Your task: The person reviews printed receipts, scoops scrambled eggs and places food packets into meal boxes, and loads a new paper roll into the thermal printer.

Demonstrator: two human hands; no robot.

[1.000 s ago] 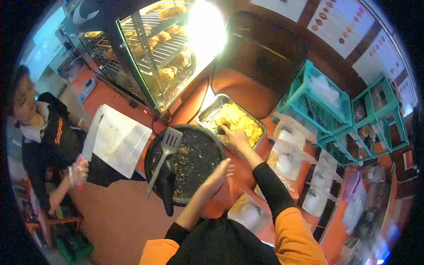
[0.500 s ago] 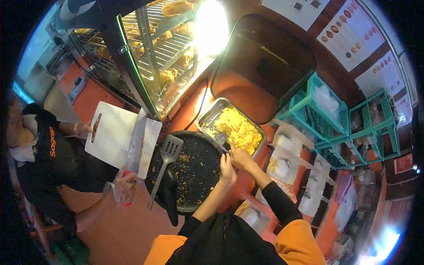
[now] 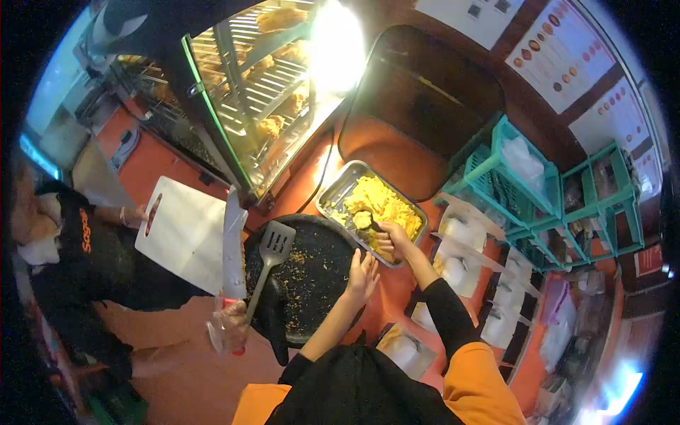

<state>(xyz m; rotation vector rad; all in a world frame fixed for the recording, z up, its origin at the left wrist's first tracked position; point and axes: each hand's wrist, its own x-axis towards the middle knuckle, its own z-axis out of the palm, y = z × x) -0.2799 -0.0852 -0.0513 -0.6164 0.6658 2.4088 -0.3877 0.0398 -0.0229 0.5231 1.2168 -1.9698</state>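
My right hand (image 3: 397,241) grips a dark-handled spoon (image 3: 375,226) with a lump of yellow food on it, over the metal tray (image 3: 335,203) of scrambled-egg-like food (image 3: 388,202). Just below the tray's near corner, my left hand (image 3: 363,276) is raised with its fingers apart and nothing in it. Beside it on the left is a black round pan (image 3: 322,283) with brown crumbs inside. A grey slotted spatula (image 3: 275,243) lies across the pan's left side.
At the left a co-worker holds a white cutting board (image 3: 188,227) and a large knife (image 3: 234,248). A lit food cabinet (image 3: 248,92) stands behind. Boxes with white rounded contents (image 3: 455,269) line the right side, near green baskets (image 3: 524,173).
My hands, together half a second ago, are apart. The spoon has come up with yellow food on it. The co-worker's knife has swung upright and moved right, beside the pan.
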